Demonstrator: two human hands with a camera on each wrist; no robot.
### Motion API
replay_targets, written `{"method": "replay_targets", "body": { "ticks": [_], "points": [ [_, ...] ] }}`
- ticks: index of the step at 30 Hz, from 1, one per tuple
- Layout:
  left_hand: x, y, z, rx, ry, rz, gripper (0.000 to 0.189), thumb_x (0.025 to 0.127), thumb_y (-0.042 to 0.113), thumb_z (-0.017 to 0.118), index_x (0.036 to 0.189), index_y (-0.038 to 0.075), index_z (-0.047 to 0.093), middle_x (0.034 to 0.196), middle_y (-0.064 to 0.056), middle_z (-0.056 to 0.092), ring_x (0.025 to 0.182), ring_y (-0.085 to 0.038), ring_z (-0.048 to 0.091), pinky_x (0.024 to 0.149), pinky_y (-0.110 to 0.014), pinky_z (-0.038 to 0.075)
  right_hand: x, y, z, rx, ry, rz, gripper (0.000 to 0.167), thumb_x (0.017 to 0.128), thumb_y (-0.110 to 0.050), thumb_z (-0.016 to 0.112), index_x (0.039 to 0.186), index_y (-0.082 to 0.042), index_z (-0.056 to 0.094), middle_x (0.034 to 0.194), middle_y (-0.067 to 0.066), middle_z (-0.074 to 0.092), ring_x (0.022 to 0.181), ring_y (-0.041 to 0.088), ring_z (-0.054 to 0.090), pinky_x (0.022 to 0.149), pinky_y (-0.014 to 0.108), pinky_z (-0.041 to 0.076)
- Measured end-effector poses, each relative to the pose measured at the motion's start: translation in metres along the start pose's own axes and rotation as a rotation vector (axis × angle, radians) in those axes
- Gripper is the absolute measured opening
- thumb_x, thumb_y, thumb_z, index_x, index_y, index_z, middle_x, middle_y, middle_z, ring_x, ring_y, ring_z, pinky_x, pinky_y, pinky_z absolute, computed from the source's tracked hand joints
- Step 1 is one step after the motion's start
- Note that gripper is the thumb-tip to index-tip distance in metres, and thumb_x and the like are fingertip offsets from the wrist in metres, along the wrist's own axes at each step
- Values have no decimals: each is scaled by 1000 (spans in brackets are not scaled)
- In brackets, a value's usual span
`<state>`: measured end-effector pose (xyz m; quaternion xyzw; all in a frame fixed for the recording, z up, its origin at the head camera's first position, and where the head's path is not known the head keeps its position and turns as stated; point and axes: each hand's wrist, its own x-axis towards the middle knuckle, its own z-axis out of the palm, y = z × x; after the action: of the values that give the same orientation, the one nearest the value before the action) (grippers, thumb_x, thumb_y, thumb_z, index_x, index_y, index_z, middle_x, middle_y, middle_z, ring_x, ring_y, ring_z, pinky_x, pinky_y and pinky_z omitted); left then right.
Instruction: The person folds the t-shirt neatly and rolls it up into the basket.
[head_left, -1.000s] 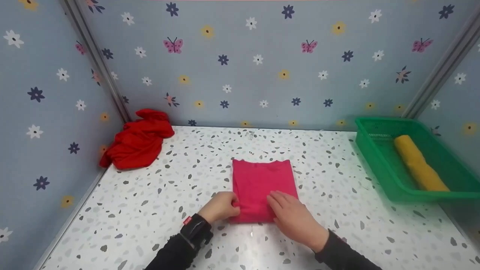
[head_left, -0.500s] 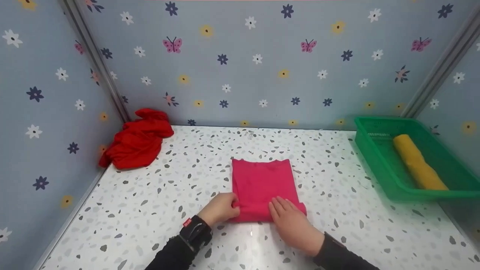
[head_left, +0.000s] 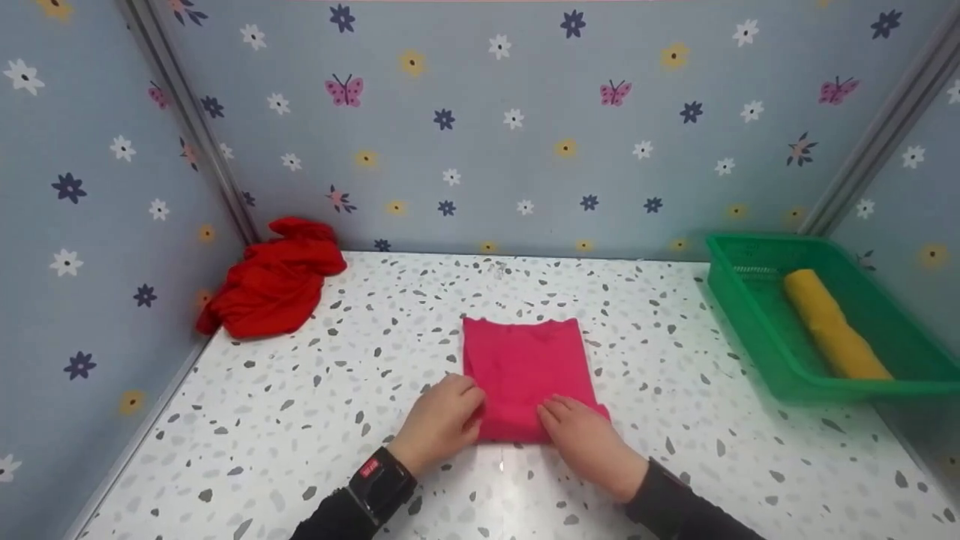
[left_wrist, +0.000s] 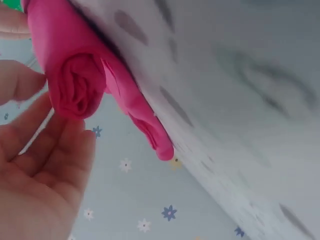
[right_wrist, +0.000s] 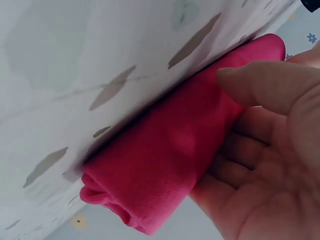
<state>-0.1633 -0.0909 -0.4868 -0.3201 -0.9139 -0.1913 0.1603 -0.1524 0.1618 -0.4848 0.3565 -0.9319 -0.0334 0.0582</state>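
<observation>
A pink folded cloth (head_left: 525,367) lies on the speckled table, its near edge turned into a roll. In the left wrist view, the end of the roll (left_wrist: 77,87) shows a layered spiral, and a flat part stretches out beyond it. My left hand (head_left: 441,418) holds the roll's left end, thumb on one side and fingers on the other. With the thumb against the near face and fingers bent over the top, my right hand (head_left: 589,442) grips the roll right of its middle. The right wrist view shows the roll (right_wrist: 170,145) running along the tabletop.
A crumpled red cloth (head_left: 277,281) lies at the back left against the wall. At the right stands a green plastic basket (head_left: 750,330) holding a rolled yellow cloth (head_left: 836,326). Flower-patterned walls (head_left: 517,165) enclose the table (head_left: 360,480) at the back and both sides.
The right hand has drawn slightly nearer, and the roll's right end has come into view. The left hand has shifted up a little and turned over the roll's left end.
</observation>
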Motion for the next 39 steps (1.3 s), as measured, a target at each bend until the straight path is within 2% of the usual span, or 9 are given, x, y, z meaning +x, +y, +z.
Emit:
{"method": "replay_targets", "body": {
  "ticks": [3,6,11,16,21,28,32,36,39],
  "points": [
    [-3,-1,1,41,1,66,24,73,9,80,93,10,67,91,0,57,83,-15,52,72,-29,49,1,1,0,22,-1,16,44,87,-12,74,129,-1,63,124,14,63,119,30,58,98,42,48],
    [-4,0,3,100,-46,81,29,70,9,82,95,9,66,91,-1,57,83,-16,53,70,-29,49,2,2,1,35,9,26,42,87,-12,75,126,-2,64,120,13,65,116,29,59,96,41,49],
    [-1,4,5,170,-121,48,28,70,5,81,91,8,62,85,-2,55,80,-18,54,66,-31,48,5,5,4,34,85,8,32,85,-12,76,115,-4,69,104,9,65,96,24,63,82,35,55],
    [3,8,4,173,-173,6,24,71,2,77,86,7,60,81,-4,57,78,-21,56,63,-33,49,10,10,8,45,130,-21,21,83,-13,77,103,-7,71,86,5,59,75,18,57,64,30,53],
    [5,8,2,84,-193,-38,19,72,0,74,84,8,61,76,-3,57,74,-19,56,65,-33,49,11,14,9,75,129,-36,10,84,-11,74,93,-8,71,80,2,60,71,18,55,62,29,50],
    [2,2,-4,-144,-242,-90,18,69,-2,68,76,12,59,66,7,47,63,-11,44,60,-27,41,4,16,0,216,78,-21,3,86,-8,69,86,-10,67,73,-1,59,69,16,53,64,29,49],
    [1,-1,-6,-287,-287,-163,16,70,1,67,78,13,61,67,9,49,64,-9,45,62,-26,41,2,19,-3,306,26,-6,3,91,-8,63,89,-10,64,74,-2,58,72,15,55,70,32,52],
    [3,-4,-7,-391,-331,-247,17,71,1,65,83,13,65,72,8,57,64,-8,51,61,-27,45,4,24,-3,348,-26,-4,5,93,-8,59,91,-11,62,75,-4,54,73,15,56,73,34,52],
    [6,-8,-6,-431,-346,-291,16,72,1,63,83,13,65,73,6,58,62,-9,51,59,-27,45,8,30,-1,375,-61,-7,5,94,-8,58,91,-11,60,74,-4,52,72,15,54,74,35,51]
  ]
}}
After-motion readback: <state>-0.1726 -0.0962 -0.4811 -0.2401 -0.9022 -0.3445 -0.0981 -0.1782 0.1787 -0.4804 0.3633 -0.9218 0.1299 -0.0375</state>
